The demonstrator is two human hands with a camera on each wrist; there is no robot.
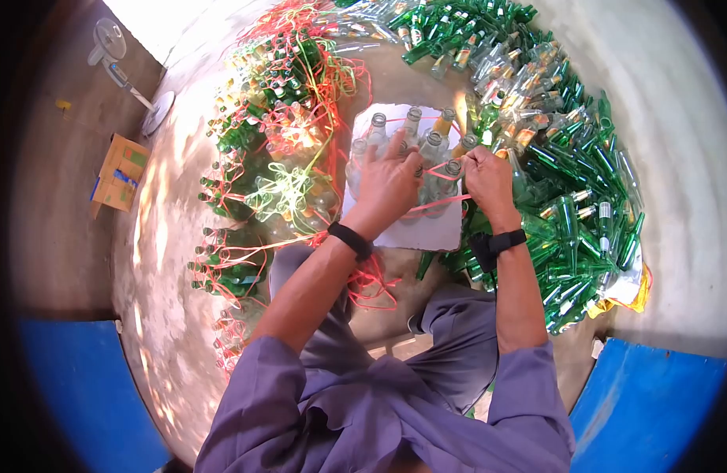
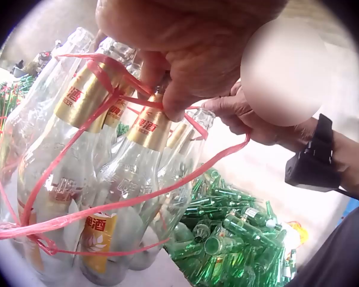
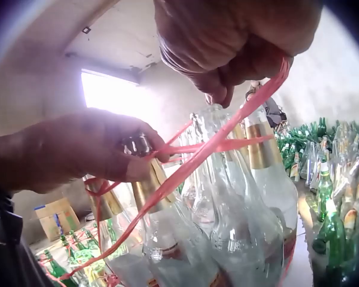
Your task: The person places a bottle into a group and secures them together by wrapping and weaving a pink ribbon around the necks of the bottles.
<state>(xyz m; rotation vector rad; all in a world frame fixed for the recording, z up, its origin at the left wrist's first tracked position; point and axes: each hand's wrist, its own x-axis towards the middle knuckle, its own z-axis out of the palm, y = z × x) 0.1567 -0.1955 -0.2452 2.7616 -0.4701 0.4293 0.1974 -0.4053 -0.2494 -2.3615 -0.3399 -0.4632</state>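
Note:
A cluster of clear glass bottles [image 1: 378,132], some with gold foil necks, stands upright on a white board [image 1: 407,235]. Pink-red plastic twine [image 2: 125,210] loops around the bottles and crosses between their necks. My left hand [image 1: 389,185] lies over the cluster, thumb and fingers gripping the neck of a gold-foiled bottle [image 3: 146,192] beside the twine. At the cluster's right side my right hand [image 1: 490,183] has its fingers curled round the twine. In the right wrist view a taut strand runs from that hand down to the lower left.
Loose green and clear bottles [image 1: 568,229] lie heaped on the right. Twine-tied bundles of bottles [image 1: 288,126] stand on the left, with tangled red and pale green twine [image 1: 288,193]. Farther left are a white fan [image 1: 111,47] and a cardboard box [image 1: 119,173].

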